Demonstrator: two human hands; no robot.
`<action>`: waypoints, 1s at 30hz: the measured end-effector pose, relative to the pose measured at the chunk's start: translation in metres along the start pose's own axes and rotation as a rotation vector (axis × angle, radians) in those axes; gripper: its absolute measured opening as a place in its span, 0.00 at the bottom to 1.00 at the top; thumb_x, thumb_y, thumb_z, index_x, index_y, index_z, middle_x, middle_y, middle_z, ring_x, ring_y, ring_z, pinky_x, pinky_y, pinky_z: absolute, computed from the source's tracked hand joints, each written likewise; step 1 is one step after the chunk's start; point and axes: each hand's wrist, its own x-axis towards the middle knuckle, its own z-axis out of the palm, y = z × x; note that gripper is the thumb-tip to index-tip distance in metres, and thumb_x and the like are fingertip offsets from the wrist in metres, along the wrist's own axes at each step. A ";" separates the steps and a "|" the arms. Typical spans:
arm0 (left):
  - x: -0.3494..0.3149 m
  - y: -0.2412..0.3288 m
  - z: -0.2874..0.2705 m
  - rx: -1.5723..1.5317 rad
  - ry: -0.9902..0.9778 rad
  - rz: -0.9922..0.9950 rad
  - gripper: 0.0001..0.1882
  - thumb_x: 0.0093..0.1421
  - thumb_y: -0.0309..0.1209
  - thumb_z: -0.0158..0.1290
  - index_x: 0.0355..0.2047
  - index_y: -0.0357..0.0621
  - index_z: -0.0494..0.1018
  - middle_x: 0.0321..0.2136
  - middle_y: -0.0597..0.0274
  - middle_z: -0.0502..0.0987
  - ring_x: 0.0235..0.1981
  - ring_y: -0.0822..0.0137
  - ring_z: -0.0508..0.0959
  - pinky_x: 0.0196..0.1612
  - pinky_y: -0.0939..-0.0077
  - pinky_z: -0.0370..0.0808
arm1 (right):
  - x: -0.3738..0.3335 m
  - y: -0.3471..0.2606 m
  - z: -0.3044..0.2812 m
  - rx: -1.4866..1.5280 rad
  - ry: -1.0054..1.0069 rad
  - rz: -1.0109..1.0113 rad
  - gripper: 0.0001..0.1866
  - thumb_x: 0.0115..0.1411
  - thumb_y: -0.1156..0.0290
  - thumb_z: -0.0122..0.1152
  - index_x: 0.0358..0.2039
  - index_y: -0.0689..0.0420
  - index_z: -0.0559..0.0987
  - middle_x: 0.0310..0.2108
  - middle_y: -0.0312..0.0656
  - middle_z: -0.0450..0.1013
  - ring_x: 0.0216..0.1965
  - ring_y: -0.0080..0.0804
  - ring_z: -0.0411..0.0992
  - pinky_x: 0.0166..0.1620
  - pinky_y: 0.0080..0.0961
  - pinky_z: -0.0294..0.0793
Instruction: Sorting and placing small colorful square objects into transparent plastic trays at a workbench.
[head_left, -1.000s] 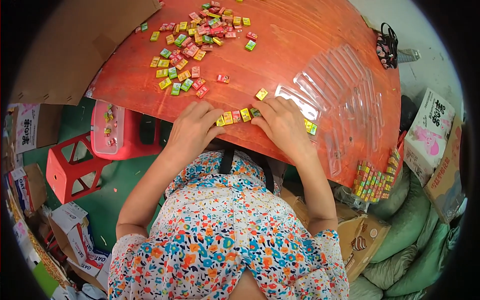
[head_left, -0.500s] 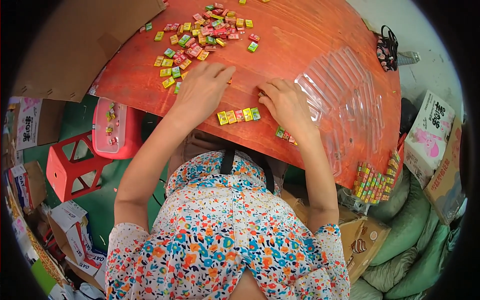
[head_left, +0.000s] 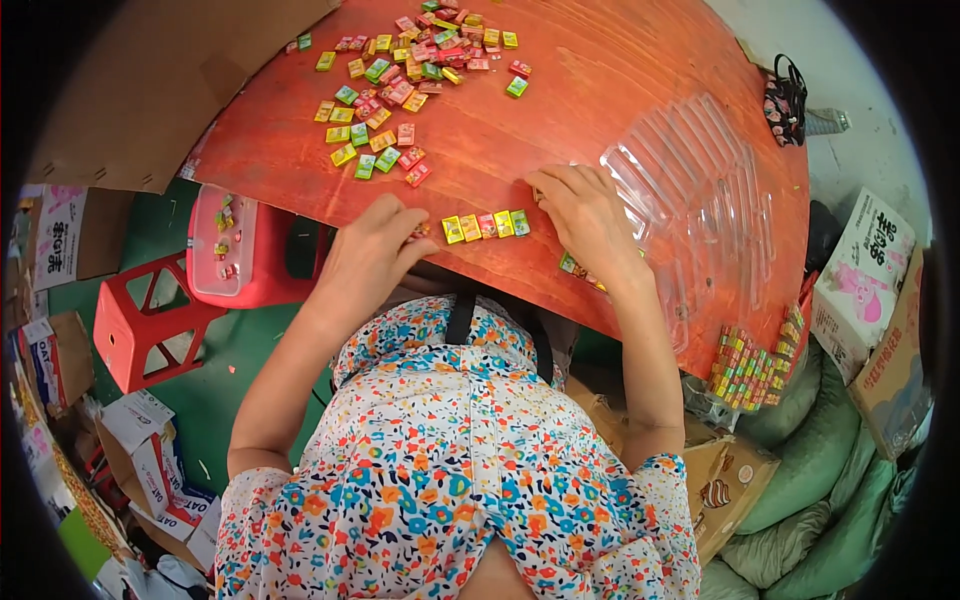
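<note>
Left of a short row of small coloured boxes (head_left: 485,226) is my left hand (head_left: 368,252), its thumb and fingers pinched round a small box (head_left: 418,231) that is mostly hidden. The row lies near the table's front edge, in yellow, orange, red and green. On the row's right, my right hand (head_left: 588,212) is closed, with a sliver of a small box (head_left: 537,194) showing at its fingertips. Beneath that wrist, a second group of boxes (head_left: 572,266) is partly covered. A loose heap of the same boxes (head_left: 430,70) spreads over the far left of the table.
Clear plastic trays (head_left: 690,170) lie on the right of the red table (head_left: 490,130). Stacked rows of boxes (head_left: 745,370) sit at its right corner. A cardboard box (head_left: 150,90) stands at far left. Below are a red stool (head_left: 140,330) and a pink tub (head_left: 265,255).
My left hand has come back from the heap toward the front edge, left of the row, uncovering several loose boxes. My right hand stays about where it was, still closed.
</note>
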 end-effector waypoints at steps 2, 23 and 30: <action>0.000 0.002 0.009 0.022 0.037 0.001 0.14 0.54 0.33 0.62 0.37 0.39 0.74 0.30 0.54 0.71 0.29 0.49 0.77 0.30 0.58 0.74 | 0.005 -0.001 0.000 -0.015 0.024 -0.009 0.15 0.55 0.75 0.62 0.45 0.56 0.78 0.45 0.41 0.75 0.46 0.42 0.71 0.52 0.37 0.67; 0.010 0.008 0.027 0.160 0.038 0.046 0.22 0.50 0.39 0.64 0.42 0.41 0.73 0.37 0.56 0.70 0.35 0.53 0.77 0.35 0.61 0.77 | 0.000 -0.043 0.001 0.249 -0.155 0.132 0.19 0.54 0.71 0.65 0.47 0.58 0.77 0.44 0.47 0.72 0.44 0.48 0.73 0.46 0.38 0.75; 0.013 0.006 0.017 0.159 0.050 0.077 0.23 0.49 0.38 0.65 0.43 0.40 0.73 0.38 0.56 0.70 0.37 0.52 0.78 0.36 0.60 0.77 | 0.016 -0.009 -0.017 0.053 0.029 0.033 0.17 0.55 0.72 0.63 0.47 0.58 0.77 0.46 0.47 0.73 0.44 0.48 0.72 0.47 0.40 0.73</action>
